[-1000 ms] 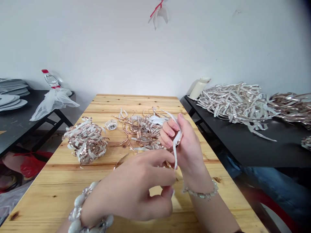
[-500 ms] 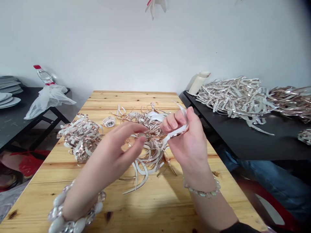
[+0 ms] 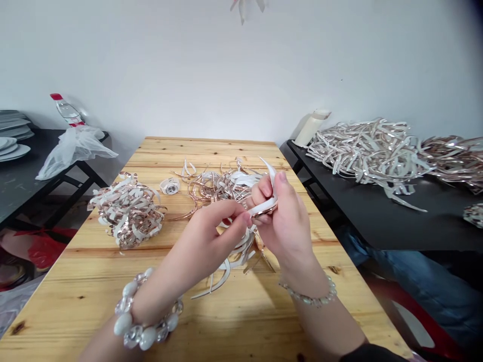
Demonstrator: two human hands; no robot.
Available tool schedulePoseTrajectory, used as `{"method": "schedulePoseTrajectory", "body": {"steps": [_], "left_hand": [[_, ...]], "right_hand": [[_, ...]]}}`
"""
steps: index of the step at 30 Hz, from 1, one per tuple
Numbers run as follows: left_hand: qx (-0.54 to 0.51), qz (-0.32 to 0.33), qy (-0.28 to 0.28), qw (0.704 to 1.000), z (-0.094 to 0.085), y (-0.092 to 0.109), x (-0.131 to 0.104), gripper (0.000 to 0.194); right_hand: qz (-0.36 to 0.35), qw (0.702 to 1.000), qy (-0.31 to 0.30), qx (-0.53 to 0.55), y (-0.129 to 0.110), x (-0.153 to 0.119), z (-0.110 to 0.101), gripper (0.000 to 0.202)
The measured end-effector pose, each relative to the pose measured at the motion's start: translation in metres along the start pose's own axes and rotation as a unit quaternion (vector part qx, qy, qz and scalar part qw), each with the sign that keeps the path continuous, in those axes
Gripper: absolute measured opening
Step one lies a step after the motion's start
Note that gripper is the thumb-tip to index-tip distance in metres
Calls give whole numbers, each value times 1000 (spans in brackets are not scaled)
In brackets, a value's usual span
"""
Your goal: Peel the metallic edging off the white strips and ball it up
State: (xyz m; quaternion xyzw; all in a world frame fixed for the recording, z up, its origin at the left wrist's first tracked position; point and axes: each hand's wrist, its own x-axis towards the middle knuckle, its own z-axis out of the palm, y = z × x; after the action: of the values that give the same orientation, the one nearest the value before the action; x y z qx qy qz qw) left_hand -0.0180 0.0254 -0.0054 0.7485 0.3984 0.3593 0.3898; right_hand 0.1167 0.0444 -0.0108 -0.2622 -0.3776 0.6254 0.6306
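Note:
Over the wooden table, my right hand (image 3: pixel 289 216) grips a curved white strip (image 3: pixel 266 203) with a shiny rose-gold edge, its pointed tip rising above the thumb. The fingertips of my left hand (image 3: pixel 221 229), thumb and forefinger together, pinch the strip's lower end. Beneath and behind both hands lies a loose tangle of white and rose-gold strips (image 3: pixel 211 185), partly hidden by them. To the left sits a denser heap of short curled pieces (image 3: pixel 130 211), and a roll of pale tape (image 3: pixel 169 186) is between the two piles.
The wooden table (image 3: pixel 211 322) stands against a wall. At right, a black table (image 3: pixel 362 221) bears large heaps of strips (image 3: pixel 370 151) and a cream roll (image 3: pixel 311 128). On the left black table are a bottle (image 3: pixel 68 110), white mesh (image 3: pixel 75 148) and stacked plates (image 3: pixel 13 151). A person's jeans show at lower right.
My left hand has moved right and closed on the strip's lower end. My right hand has shifted slightly left, still holding the strip.

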Motion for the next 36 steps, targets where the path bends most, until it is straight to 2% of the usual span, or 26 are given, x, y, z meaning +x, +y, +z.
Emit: {"method": "schedulePoseTrajectory", "body": {"steps": [6,14,18,21,28,36], "left_hand": [[28,50,-13,998,6,0,-2,24],[24,89,-81,992,8,0,-4,20],[25,80,-96,992,10,0,-5,17],[33,69,-107,991,10,0,-7,18],[96,104,-166,976,7,7,-10,24],[130,104,-232,958,-4,15,-17,19]], "right_hand": [[61,995,42,60,-1,2,-2,37],[121,986,53,101,-6,6,-4,37],[154,980,59,112,-7,10,-7,38],[157,978,64,123,-8,14,-10,38],[149,975,78,145,-14,22,-22,38],[150,968,85,184,-26,28,-31,42]]}}
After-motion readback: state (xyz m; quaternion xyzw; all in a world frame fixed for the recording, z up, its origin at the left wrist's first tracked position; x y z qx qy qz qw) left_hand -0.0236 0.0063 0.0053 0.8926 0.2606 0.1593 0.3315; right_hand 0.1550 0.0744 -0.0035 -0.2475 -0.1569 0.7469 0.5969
